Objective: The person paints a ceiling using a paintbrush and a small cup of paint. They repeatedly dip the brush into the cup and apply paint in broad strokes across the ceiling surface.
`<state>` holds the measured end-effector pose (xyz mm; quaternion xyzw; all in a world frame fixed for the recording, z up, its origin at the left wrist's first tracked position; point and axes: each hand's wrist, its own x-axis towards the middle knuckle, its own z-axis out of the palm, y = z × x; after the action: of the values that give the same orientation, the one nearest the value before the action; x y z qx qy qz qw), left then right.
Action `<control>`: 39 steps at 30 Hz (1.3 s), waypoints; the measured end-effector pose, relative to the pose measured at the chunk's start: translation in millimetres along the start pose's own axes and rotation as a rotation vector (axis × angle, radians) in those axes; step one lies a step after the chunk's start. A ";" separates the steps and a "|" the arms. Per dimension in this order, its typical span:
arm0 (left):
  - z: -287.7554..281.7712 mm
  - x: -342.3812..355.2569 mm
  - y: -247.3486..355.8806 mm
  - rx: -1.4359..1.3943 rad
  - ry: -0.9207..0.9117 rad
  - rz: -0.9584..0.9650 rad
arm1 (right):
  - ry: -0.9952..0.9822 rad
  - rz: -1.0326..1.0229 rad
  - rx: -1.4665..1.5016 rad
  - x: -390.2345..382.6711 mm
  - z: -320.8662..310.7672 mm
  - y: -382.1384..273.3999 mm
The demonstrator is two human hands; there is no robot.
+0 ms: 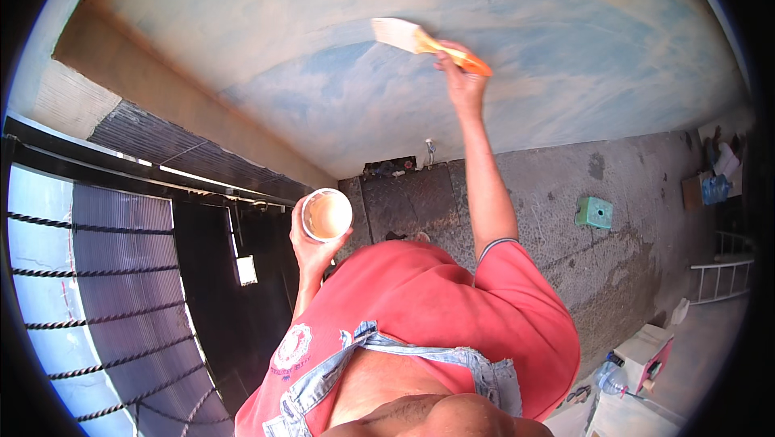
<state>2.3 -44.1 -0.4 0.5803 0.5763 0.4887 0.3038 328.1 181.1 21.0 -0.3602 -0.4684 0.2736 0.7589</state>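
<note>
In my right hand (462,80) is a wide paintbrush (432,43) with an orange and yellow handle, my fingers closed round it. Its pale bristles lie against, or very close to, the wall (549,58), which carries blotchy blue and cream paint. My left hand (313,245) is wrapped round a white tub (326,215), held low in front of my body. Cream-coloured paint partly fills the tub. My right arm is stretched up toward the wall.
At left a dark gate (250,276) stands beside twisted metal bars (97,272). A tap (430,146) sticks out low on the wall. On the stone-paved floor (557,251) stands a green plastic stool (595,213). Water jugs (716,188) and a white metal rack (721,282) are at right.
</note>
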 end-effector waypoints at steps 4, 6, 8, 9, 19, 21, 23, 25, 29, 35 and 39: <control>-6.7 1.8 -9.0 0.019 -0.031 0.004 | 0.215 -0.009 -0.136 14.4 -81.5 -21.0; -8.2 3.1 -6.8 0.014 -0.055 -0.001 | 0.321 -0.049 -0.220 18.8 -124.2 -27.5; -8.8 5.9 -6.4 0.007 -0.067 0.011 | 0.367 -0.076 -0.310 22.8 -154.7 -33.7; -9.3 6.0 -7.6 0.003 -0.076 0.019 | 0.406 -0.104 -0.348 22.9 -163.6 -38.7; -3.0 23.6 -5.3 0.020 -0.144 0.045 | 0.280 -0.044 -0.109 -44.5 -70.4 -75.6; 1.4 29.5 -4.6 -0.006 -0.149 0.048 | 0.058 0.063 0.020 -59.8 -40.1 -87.7; 5.1 34.0 -6.3 0.015 -0.172 0.024 | -0.178 0.212 0.105 -74.5 -21.5 -99.0; 9.0 40.0 -1.2 0.063 -0.188 0.002 | -0.322 0.268 0.124 -85.9 -1.6 -110.2; 14.7 42.3 -1.1 0.046 -0.190 0.007 | -0.579 0.372 0.172 -90.0 8.8 -122.6; 19.1 43.5 -1.0 -0.004 -0.218 -0.025 | -0.765 0.447 0.124 -82.8 13.0 -121.7; 19.6 42.9 -6.1 0.016 -0.234 -0.042 | -0.787 0.536 0.034 -80.1 19.2 -119.6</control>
<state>11.9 2.4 -3.2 0.6234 0.5528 0.4065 0.3749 287.0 55.6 81.7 -0.3248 -0.6063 0.5831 0.4323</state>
